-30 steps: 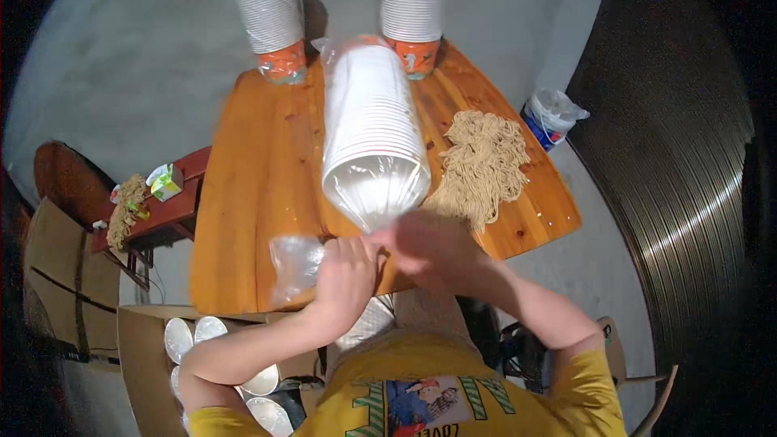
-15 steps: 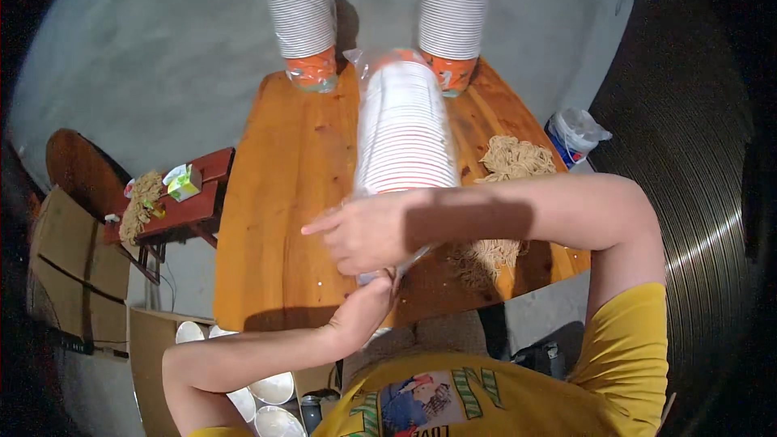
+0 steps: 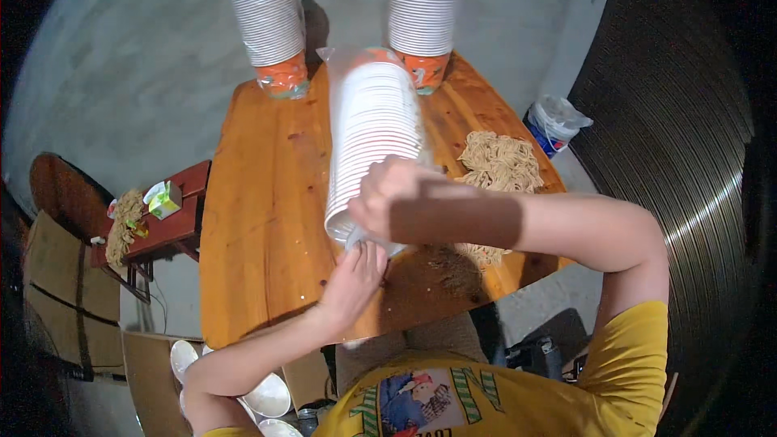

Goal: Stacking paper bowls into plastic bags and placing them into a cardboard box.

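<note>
A long stack of white-rimmed paper cups (image 3: 376,117) in a clear plastic bag lies lengthwise on the wooden table (image 3: 251,218), its near end toward me. My left hand (image 3: 354,279) pinches the gathered plastic just in front of that end. Over the near end of the stack is my right hand (image 3: 387,198), slightly blurred, its fingers curled inward; what they grip is hidden. Loose plastic shows below the right hand, between both hands.
Two more bagged cup stacks, a left one (image 3: 267,24) and a right one (image 3: 422,16), stand upright at the far edge. Tan string bundles (image 3: 500,162) lie on the right. A red bench (image 3: 182,202) with a tissue box (image 3: 163,200) is left; a lidded bucket (image 3: 554,125) stands right.
My right hand has moved up and right from above my left hand to the cup stack's near end, its fingers now curled. The view has shifted slightly.
</note>
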Tool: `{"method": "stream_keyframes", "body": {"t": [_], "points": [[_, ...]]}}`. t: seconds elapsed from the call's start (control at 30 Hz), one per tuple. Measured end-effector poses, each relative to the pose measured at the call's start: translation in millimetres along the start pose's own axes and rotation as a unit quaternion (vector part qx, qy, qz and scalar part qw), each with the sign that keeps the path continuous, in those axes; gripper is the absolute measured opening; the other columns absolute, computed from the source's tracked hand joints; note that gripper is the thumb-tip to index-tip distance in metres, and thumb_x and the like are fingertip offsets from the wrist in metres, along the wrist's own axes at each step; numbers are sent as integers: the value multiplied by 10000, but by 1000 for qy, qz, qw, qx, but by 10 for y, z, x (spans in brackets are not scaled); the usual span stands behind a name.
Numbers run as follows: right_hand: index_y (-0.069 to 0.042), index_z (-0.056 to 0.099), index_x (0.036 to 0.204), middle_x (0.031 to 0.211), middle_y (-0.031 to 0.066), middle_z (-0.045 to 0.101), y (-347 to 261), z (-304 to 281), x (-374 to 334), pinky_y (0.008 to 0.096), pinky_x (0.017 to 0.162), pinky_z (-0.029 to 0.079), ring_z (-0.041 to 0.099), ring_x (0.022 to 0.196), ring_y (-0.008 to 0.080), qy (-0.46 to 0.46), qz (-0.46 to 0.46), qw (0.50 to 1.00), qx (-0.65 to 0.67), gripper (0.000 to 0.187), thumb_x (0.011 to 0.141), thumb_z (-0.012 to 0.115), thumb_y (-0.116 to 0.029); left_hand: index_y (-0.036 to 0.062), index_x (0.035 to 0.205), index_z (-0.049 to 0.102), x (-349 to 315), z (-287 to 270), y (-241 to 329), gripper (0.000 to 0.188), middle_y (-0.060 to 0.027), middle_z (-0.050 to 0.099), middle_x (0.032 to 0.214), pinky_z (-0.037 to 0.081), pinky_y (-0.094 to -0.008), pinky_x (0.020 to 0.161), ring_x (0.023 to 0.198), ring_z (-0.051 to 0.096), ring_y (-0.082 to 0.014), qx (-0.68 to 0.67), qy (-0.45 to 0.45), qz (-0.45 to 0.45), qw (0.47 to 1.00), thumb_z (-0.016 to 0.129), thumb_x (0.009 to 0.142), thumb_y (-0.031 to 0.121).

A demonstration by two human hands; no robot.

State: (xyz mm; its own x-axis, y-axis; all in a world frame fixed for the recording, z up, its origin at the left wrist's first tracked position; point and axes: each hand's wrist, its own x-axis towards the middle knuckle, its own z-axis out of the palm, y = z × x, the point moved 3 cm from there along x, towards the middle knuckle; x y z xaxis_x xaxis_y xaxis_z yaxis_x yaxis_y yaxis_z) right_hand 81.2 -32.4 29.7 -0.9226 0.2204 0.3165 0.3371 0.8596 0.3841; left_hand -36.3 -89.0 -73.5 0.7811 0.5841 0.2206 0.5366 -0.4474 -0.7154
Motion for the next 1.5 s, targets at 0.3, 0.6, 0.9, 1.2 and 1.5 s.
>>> {"method": "stream_keyframes", "body": {"t": [0.3, 0.6, 0.9, 1.2, 1.5], "points": [[-55, 578, 936, 735, 65, 596, -295, 824, -949, 343, 601, 482, 587, 653, 181, -218, 367, 793, 435, 231, 872, 521, -270, 60, 1188, 526, -26, 19, -592, 409, -37, 510, 1084, 287, -401, 1071, 1110, 473, -209, 119, 83, 309, 940, 461, 809, 201], [-67, 575, 926, 716, -22, 545, -700, 1179, -1180, 258, 521, 416, 495, 594, 108, -24, 505, 189, 842, 274, 872, 506, -327, 41, 1010, 606, -14, -156, -595, 301, -36, 511, 998, 306, -370, 991, 1012, 490, -211, 49, 226, 335, 913, 504, 755, 165], [-27, 487, 1028, 687, -16, 502, -740, 1251, -1030, 222, 438, 407, 444, 499, 104, 73, 257, 15, 964, 350, 939, 407, -356, 56, 1138, 600, -243, -296, -206, 368, -94, 509, 1235, 499, -279, 761, 1175, 429, -228, 245, 36, 305, 919, 480, 808, 165], [-16, 468, 920, 647, -20, 438, -671, 1095, -906, 220, 507, 379, 420, 539, 74, 86, 224, -103, 965, 313, 969, 311, -282, 16, 1055, 630, -259, -415, -194, 368, -120, 536, 1119, 391, -364, 888, 1046, 456, -292, 235, -8, 332, 914, 481, 794, 227], [-2, 517, 1037, 681, -15, 513, -784, 1295, -937, 229, 509, 422, 480, 539, 91, 65, 176, 0, 982, 336, 971, 343, -282, 81, 965, 636, -161, -184, -403, 205, -30, 595, 975, 401, -316, 785, 933, 526, -167, -616, -136, -185, 753, 585, 881, 261]]}}
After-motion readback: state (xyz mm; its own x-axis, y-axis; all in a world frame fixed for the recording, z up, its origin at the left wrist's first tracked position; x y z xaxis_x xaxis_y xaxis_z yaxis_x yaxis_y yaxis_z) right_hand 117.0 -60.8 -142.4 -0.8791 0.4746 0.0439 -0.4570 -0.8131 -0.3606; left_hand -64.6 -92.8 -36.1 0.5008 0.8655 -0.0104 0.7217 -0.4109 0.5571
